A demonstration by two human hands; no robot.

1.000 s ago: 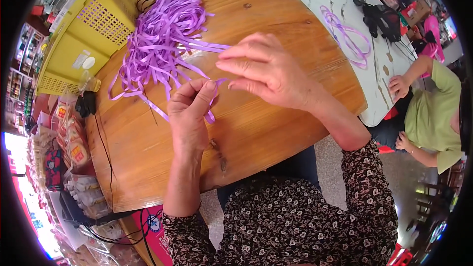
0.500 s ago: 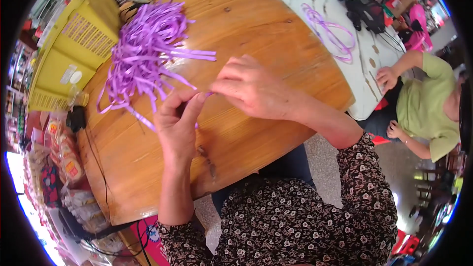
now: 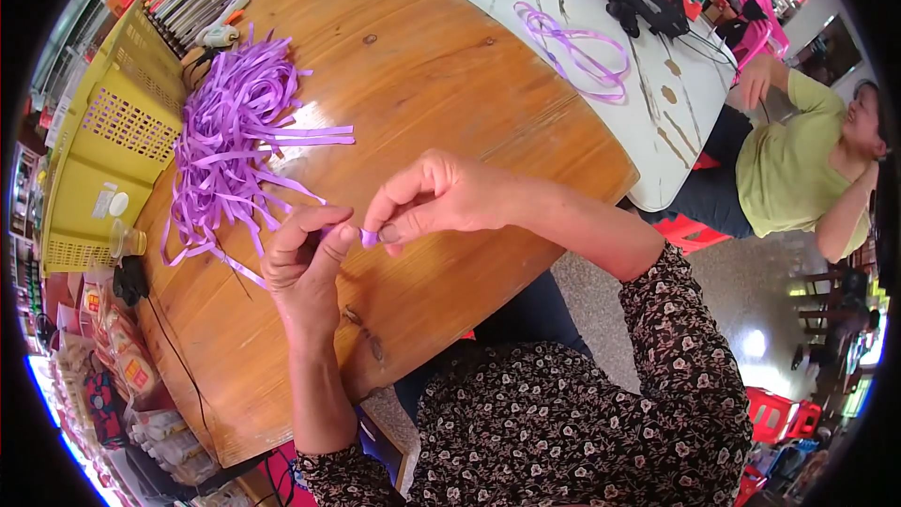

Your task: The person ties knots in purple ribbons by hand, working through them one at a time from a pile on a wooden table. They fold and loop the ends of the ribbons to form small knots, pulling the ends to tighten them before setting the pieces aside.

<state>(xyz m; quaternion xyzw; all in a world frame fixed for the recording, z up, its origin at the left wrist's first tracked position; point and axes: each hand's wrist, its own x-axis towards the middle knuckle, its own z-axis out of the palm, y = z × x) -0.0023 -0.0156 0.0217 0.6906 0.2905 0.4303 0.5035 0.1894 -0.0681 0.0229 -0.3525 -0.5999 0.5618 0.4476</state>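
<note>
Above the wooden table's near half, my left hand (image 3: 305, 258) pinches a purple ribbon (image 3: 369, 237) between thumb and fingers. A short piece of it shows between my two hands. My right hand (image 3: 424, 202) meets it from the other side, thumb and fingertips closed on the ribbon's end. Most of the held ribbon is hidden inside my left fingers. Beyond my left hand lies a large tangled heap of purple ribbons (image 3: 235, 117), with several loose ends trailing toward my hands.
A yellow plastic basket (image 3: 113, 145) stands at the table's left edge, a glue gun (image 3: 221, 26) behind the heap. On the white marbled table (image 3: 648, 145) lie a looped purple ribbon (image 3: 587, 61) and a black bag (image 3: 648, 0). A person in a green shirt (image 3: 793, 169) sits at right.
The view has shifted, so the tables sit further left. My right hand has turned and come lower beside my left fingertips. The seated person has raised one hand toward the head.
</note>
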